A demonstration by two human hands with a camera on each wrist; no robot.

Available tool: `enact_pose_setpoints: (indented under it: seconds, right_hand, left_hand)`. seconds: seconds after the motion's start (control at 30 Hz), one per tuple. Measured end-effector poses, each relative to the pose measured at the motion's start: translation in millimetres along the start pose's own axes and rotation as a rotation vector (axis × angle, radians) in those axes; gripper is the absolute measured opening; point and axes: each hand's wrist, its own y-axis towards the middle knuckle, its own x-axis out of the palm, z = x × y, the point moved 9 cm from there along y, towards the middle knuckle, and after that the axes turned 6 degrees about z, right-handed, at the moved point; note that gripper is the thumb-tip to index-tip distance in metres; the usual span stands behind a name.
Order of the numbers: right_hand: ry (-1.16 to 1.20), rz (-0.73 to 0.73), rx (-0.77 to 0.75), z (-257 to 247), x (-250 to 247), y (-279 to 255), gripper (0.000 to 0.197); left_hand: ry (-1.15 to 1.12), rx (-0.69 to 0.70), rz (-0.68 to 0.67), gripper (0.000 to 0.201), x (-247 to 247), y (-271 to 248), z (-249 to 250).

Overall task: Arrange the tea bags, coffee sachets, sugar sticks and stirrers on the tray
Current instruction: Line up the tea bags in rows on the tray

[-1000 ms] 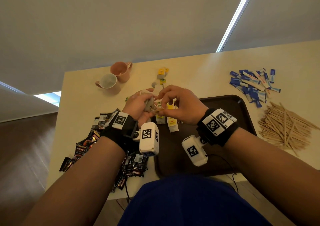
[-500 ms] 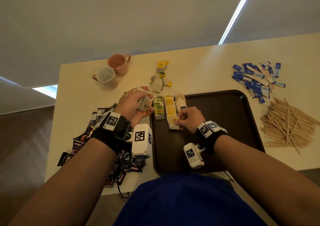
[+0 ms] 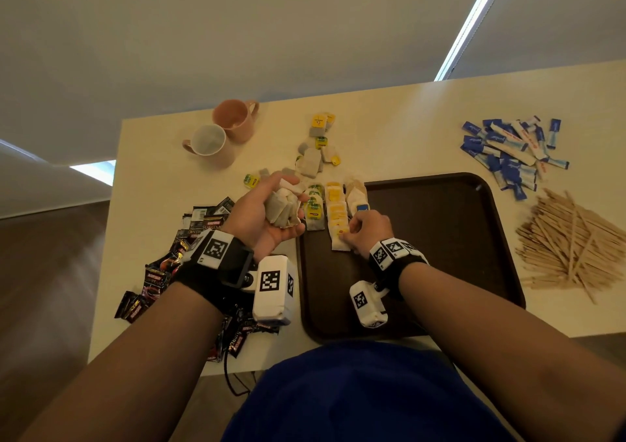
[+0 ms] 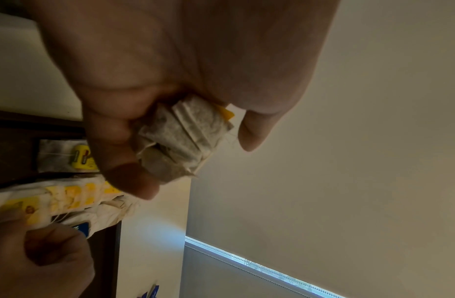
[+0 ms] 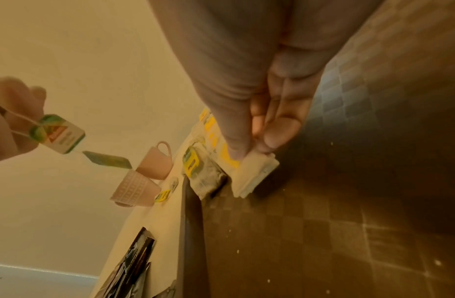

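On the dark brown tray [image 3: 440, 238], at its far left corner, three short rows of tea bags lie side by side: a green-tagged row [image 3: 314, 206], a yellow-tagged row [image 3: 337, 214] and a paler row with a blue tag [image 3: 357, 197]. At the near end of the yellow-tagged row the right hand [image 3: 369, 235] has its thumb and fingertips pinched on the nearest tea bag [image 5: 256, 171], which lies flat on the tray. Just left of the tray's edge the left hand [image 3: 264, 218] is raised, palm up, its fingers curled round a bunch of tea bags [image 4: 185, 137], with tags dangling from it on strings [image 5: 60, 135]. More loose tea bags [image 3: 316, 150] are scattered on the table [image 3: 389, 129] beyond the tray, near two pink mugs [image 3: 220, 133]. Dark coffee sachets [image 3: 189, 238] are heaped on the table left of the tray, under the left wrist. Blue and white sugar sticks [image 3: 508, 150] lie in a pile right of the tray's far corner, and wooden stirrers [image 3: 569, 241] lie heaped beside its right edge.
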Motion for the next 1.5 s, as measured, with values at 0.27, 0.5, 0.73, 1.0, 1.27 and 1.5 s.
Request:
enact_pose_setpoints:
  seconds: [0.27, 0.5, 0.73, 1.0, 1.27, 1.5]
  right_hand:
    - [0.050, 0.041, -0.002, 0, -18, -7, 0.026]
    - [0.273, 0.261, -0.442, -106, -103, -57, 0.022]
    - [0.094, 0.129, -0.614, -169, -91, -83, 0.022]
    - [0.376, 0.047, -0.465, -146, -92, -75, 0.010]
    - [0.615, -0.032, -0.323, -94, -114, -58, 0.010]
    - [0.262, -0.114, -0.059, -7, -48, -29, 0.011]
  left_hand:
    - [-0.090, -0.029, -0.081, 0.058, 2, -8, -5]
    - [-0.074, -0.015, -0.082, 0.071, 4, -14, -4]
    - [-0.071, -0.001, -0.115, 0.078, 24, -23, -4]
    - [-0.099, 0.015, -0.013, 0.073, 7, -11, -3]
    - [-0.120, 0.041, 0.032, 0.043, -8, -3, 3]
    - [-0.136, 0.032, 0.041, 0.041, -9, -2, 2]
